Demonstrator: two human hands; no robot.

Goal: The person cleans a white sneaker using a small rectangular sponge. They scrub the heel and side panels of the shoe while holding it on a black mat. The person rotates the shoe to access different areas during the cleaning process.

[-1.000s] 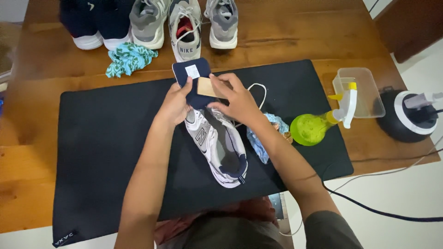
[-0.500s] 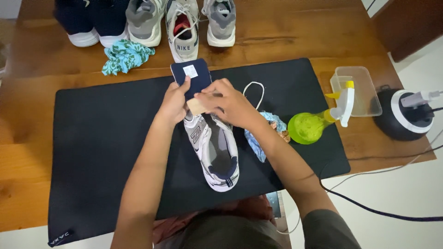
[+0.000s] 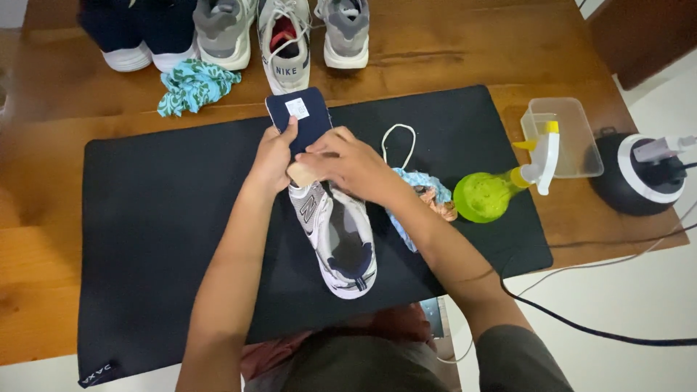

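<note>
On the black mat (image 3: pixel 145 239), grey sneaker (image 3: pixel 335 239) lying toe toward the person, left hand (image 3: pixel 272 156) gripping a dark blue insole (image 3: pixel 305 116) at the shoe's opening, right hand (image 3: pixel 348 165) closed over a tan piece, perhaps a sponge (image 3: pixel 299 174), green spray bottle (image 3: pixel 494 192) nearby.

Both forearms reach forward, left hand (image 3: pixel 272 156) gripping with curled fingers, right hand (image 3: pixel 347 165) pressing palm-down beside it.

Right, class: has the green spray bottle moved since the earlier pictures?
No. The green spray bottle still sits at the black mat's right edge, beside the clear box.
</note>
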